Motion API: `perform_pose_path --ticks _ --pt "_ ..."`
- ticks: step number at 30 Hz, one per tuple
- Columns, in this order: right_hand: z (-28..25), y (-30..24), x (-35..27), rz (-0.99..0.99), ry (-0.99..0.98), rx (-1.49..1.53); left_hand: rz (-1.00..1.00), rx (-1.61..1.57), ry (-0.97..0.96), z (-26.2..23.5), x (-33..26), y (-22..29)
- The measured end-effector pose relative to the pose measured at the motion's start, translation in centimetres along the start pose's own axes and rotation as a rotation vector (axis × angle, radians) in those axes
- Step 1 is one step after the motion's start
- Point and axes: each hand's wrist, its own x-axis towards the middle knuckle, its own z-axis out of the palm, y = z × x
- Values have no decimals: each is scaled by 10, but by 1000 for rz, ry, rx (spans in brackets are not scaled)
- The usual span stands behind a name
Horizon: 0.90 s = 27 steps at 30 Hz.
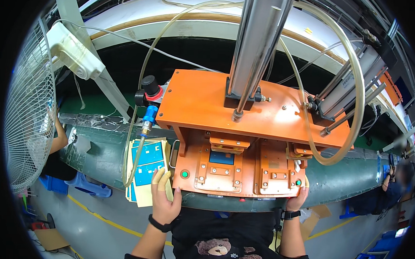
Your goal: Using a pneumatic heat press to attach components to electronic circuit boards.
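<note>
One blue panel (221, 158) occupies the orange press (194, 101); blue sheets (147, 151) apparently remain at its left, by the spread left hand (167, 205); the right hand (297, 201) is at its right, closure indeterminable.

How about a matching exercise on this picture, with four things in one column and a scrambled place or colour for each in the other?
Things:
1. Left hand
2. Right hand
3. Fan
4. Press

Places and colours:
A. Orange
B. At the stack of blue-and-yellow sheets
C. At the far left of the picture
D. At the machine's right front corner

Pairs: 1-B, 2-D, 3-C, 4-A.
</note>
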Motion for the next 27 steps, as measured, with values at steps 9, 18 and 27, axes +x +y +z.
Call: perform_pose_path --ticks 9,18,27 --pt "-2 2 -2 14 -27 -21 -52 360 -386 -35 -30 -46" --pt "-1 -1 0 -13 -25 -49 36 280 -438 -66 -12 -70" --pt "-1 3 0 -29 -14 13 -283 -735 86 35 -22 -5"
